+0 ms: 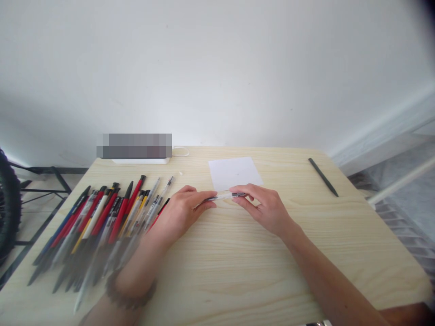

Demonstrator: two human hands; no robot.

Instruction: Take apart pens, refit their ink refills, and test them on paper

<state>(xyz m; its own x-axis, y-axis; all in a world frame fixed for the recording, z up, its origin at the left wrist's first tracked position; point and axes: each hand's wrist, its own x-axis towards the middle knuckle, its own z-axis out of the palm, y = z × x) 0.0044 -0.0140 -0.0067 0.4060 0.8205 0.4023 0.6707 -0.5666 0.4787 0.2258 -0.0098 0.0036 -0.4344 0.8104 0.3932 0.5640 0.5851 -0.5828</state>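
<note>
Between my two hands a clear pen [223, 195] with dark ends lies nearly level, just in front of a white sheet of paper [234, 172]. My left hand [185, 208] pinches its left end between thumb and fingers. The right end is held in the fingertips of my right hand [263, 206]. Left of my left hand, many pens [102, 217] in red, black, white, yellow and clear lie side by side in a spread heap. My left forearm hides part of that heap, and its near end is blurred.
A dark green pen [322, 176] lies alone at the right of the wooden table [244, 271]. At the back left stands a blurred-out device [134, 147] with a white cable [181, 150]. A white wall [217, 77] rises behind the table, and a bicycle wheel [8, 203] is at far left.
</note>
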